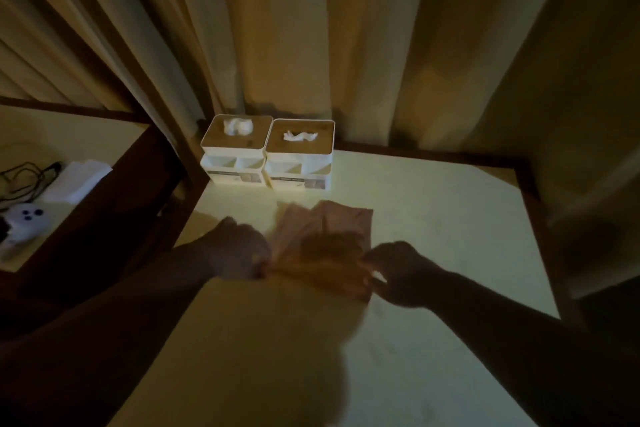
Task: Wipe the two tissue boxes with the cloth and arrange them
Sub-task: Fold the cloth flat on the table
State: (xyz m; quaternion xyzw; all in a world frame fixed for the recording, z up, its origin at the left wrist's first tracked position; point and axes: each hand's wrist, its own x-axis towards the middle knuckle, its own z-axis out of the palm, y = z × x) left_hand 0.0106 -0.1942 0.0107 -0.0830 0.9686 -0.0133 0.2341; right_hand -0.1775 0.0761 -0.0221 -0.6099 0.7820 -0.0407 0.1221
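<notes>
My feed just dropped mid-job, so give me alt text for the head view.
Both hands, left hand and right hand, grip opposite near edges of a pink cloth on a pale table. Behind it, two white tissue boxes stand side by side against the curtain.

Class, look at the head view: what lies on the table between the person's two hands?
In the head view, the pinkish cloth lies between the left hand and right hand; each hand holds a near edge of it.

Bare table [433,218] lies right of the cloth [325,236]; tissue boxes [266,152] seemingly block the far-left corner.
</notes>
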